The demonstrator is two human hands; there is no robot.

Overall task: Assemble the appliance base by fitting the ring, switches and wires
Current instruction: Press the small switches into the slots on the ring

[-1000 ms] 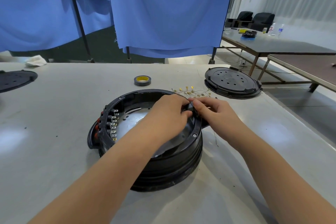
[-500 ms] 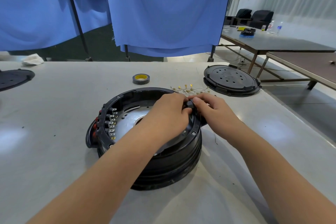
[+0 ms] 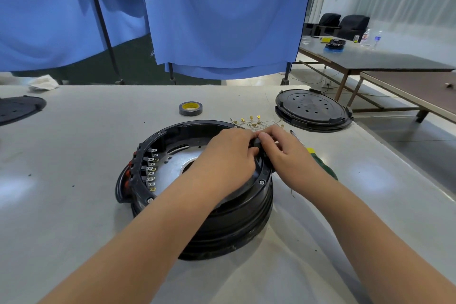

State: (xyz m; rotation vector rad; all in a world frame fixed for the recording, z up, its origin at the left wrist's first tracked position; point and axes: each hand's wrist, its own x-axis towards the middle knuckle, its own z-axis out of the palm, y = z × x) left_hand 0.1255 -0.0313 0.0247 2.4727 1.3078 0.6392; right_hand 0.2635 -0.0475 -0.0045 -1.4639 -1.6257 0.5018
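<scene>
Both hands meet at the far rim of the appliance base (image 3: 197, 205) on the worktop (image 3: 74, 205): left hand (image 3: 229, 153) and right hand (image 3: 283, 153) pinch a small black part (image 3: 257, 142). Switches (image 3: 150, 170) look fitted; loose wires (image 3: 254, 122) remain.

The base (image 3: 222, 217) was black with orange-red switches (image 3: 128, 175); the tape (image 3: 190, 108) grey with yellow core; the curtains (image 3: 222, 15) blue.

Looks like a factory assembly hall: long grey worktable (image 3: 74, 155), blue cloth screens (image 3: 222, 20) on stands, more benches (image 3: 370, 59) behind on a polished floor, spare black disc covers (image 3: 312, 108), tape roll (image 3: 190, 108), loose terminal wires (image 3: 254, 122).
</scene>
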